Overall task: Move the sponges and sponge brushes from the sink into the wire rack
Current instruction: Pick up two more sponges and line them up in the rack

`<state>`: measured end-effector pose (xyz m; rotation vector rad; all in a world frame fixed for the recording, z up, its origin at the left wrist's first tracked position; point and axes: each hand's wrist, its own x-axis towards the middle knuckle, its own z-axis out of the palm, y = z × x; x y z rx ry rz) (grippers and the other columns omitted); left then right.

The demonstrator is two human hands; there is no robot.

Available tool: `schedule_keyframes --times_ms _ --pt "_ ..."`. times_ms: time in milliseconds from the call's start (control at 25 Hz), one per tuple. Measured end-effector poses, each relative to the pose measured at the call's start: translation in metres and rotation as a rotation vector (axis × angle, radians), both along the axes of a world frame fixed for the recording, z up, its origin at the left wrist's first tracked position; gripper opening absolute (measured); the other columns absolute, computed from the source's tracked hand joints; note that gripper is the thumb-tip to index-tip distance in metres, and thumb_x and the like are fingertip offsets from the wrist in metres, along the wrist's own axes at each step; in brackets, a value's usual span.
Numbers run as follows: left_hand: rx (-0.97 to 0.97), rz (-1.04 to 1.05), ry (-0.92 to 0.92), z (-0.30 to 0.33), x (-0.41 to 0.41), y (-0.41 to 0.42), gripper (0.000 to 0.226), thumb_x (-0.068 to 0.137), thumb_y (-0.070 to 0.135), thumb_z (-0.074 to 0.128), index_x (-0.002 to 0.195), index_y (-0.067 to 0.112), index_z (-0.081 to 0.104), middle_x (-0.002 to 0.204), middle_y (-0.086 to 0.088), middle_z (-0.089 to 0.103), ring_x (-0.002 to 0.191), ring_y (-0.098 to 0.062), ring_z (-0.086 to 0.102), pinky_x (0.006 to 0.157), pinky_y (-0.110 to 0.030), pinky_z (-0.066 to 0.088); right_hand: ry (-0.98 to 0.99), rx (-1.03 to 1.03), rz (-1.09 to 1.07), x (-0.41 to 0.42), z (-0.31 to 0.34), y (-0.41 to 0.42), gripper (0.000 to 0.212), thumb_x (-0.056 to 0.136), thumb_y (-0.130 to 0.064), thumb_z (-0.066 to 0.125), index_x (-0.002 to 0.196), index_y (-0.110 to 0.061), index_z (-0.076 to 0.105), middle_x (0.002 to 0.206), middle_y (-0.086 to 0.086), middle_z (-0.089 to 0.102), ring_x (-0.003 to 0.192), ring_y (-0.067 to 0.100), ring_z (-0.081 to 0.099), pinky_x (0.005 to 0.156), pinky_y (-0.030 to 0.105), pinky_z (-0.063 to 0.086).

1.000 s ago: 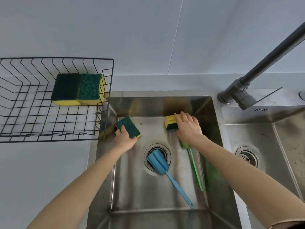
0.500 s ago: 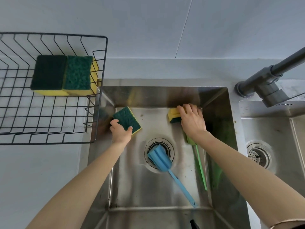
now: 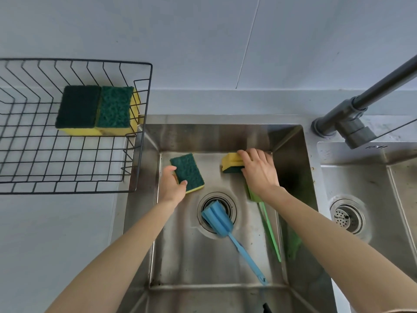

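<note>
In the steel sink [image 3: 291, 168], my left hand [image 3: 172, 188] grips the near end of a green-topped yellow sponge [image 3: 187, 171] at the back left. My right hand [image 3: 259, 169] closes over a second sponge [image 3: 231, 162], yellow side up, by the back wall. A blue sponge brush [image 3: 217, 222] lies over the drain, its handle pointing toward me. A green sponge brush [image 3: 269, 227] lies along the right wall, its head partly under my right wrist. The black wire rack [image 3: 135, 177] stands left of the sink with two sponges [image 3: 97, 109] side by side at its back right.
A dark grey faucet [image 3: 352, 109] rises at the right, its spout reaching up past the frame edge. A second basin [image 3: 397, 199] with a strainer drain sits further right. Pale counter surrounds the rack, and a pale wall runs behind.
Both hands stay on their sponges in the sink with little movement. The head camera has shifted slightly, so the rack and faucet sit differently in view.
</note>
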<state>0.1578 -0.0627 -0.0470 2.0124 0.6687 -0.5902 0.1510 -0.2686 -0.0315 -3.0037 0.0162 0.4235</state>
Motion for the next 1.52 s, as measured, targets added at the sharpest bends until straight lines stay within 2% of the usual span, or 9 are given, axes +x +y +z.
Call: schedule_keyframes --times_ms 240,520,640,800,1040,1200,1360,1400,1520 --pt "-0.038 -0.097 -0.046 0.033 -0.015 -0.011 0.050 0.085 -0.004 0.052 0.128 0.010 0.032 0.129 -0.018 0.047 0.117 -0.033 0.051 0.096 -0.040 0.045 -0.030 0.190 -0.125 -0.013 0.036 0.008 0.049 0.095 -0.020 0.046 0.142 -0.015 0.032 0.138 0.010 0.044 0.127 0.029 0.041 0.108 0.040 0.032" --pt "-0.090 -0.125 -0.093 0.073 -0.039 -0.011 0.045 0.086 0.000 0.054 0.127 0.005 0.035 0.126 -0.017 0.050 0.111 -0.028 0.052 0.097 -0.046 0.047 -0.097 0.326 -0.231 -0.031 0.077 0.011 0.050 0.096 -0.024 0.045 0.143 -0.015 0.031 0.138 0.013 0.043 0.125 0.031 0.043 0.103 0.043 0.038" --pt "-0.108 -0.166 -0.134 0.086 -0.050 -0.007 0.044 0.087 0.002 0.053 0.127 0.006 0.037 0.126 -0.015 0.050 0.101 -0.022 0.051 0.096 -0.043 0.047 -0.127 0.372 -0.274 -0.041 0.092 0.014 0.050 0.095 -0.026 0.045 0.142 -0.014 0.032 0.137 0.014 0.045 0.124 0.032 0.043 0.101 0.044 0.040" --pt "-0.123 -0.243 -0.210 0.106 -0.065 -0.002 0.040 0.089 0.003 0.050 0.126 0.010 0.039 0.125 -0.015 0.052 0.104 -0.024 0.053 0.096 -0.039 0.045 -0.169 0.490 -0.384 -0.053 0.112 0.020 0.050 0.095 -0.030 0.047 0.140 -0.012 0.037 0.131 0.017 0.050 0.120 0.032 0.048 0.099 0.045 0.044" --pt "-0.158 -0.326 -0.364 0.143 -0.075 0.011 0.041 0.090 0.004 0.049 0.129 0.009 0.036 0.114 -0.007 0.049 0.096 -0.015 0.047 0.081 -0.026 0.041 -0.200 0.645 -0.496 -0.065 0.138 0.026 0.051 0.094 -0.037 0.048 0.136 -0.010 0.043 0.126 0.013 0.059 0.114 0.028 0.057 0.095 0.042 0.050" --pt "-0.138 -0.335 -0.487 0.167 -0.076 0.026 0.042 0.089 0.010 0.052 0.129 0.009 0.038 0.113 -0.005 0.051 0.094 -0.015 0.049 0.077 -0.025 0.042 -0.215 0.723 -0.556 -0.067 0.161 0.037 0.049 0.094 -0.039 0.046 0.132 -0.008 0.046 0.122 0.013 0.062 0.110 0.026 0.059 0.082 0.030 0.047" --pt "-0.140 -0.308 -0.549 0.182 -0.076 0.051 0.041 0.090 0.010 0.051 0.129 0.007 0.038 0.110 -0.003 0.048 0.094 -0.013 0.048 0.050 -0.005 0.044 -0.236 0.759 -0.553 -0.067 0.178 0.058 0.050 0.095 -0.038 0.046 0.132 -0.006 0.044 0.125 0.015 0.061 0.110 0.028 0.060 0.078 0.029 0.046" --pt "-0.145 -0.300 -0.560 0.184 -0.076 0.059 0.041 0.091 0.009 0.050 0.129 0.006 0.038 0.109 -0.003 0.047 0.093 -0.013 0.048 0.047 -0.002 0.044 -0.235 0.772 -0.551 -0.066 0.181 0.064 0.049 0.095 -0.038 0.046 0.132 -0.006 0.044 0.125 0.015 0.061 0.110 0.028 0.060 0.079 0.030 0.047" --pt "-0.141 -0.259 -0.595 0.189 -0.072 0.085 0.039 0.091 0.009 0.050 0.128 0.006 0.040 0.108 -0.003 0.049 0.093 -0.014 0.050 0.056 -0.010 0.046 -0.236 0.792 -0.541 -0.062 0.190 0.086 0.048 0.095 -0.039 0.045 0.132 -0.007 0.045 0.124 0.014 0.062 0.100 0.025 0.061 0.077 0.030 0.048"
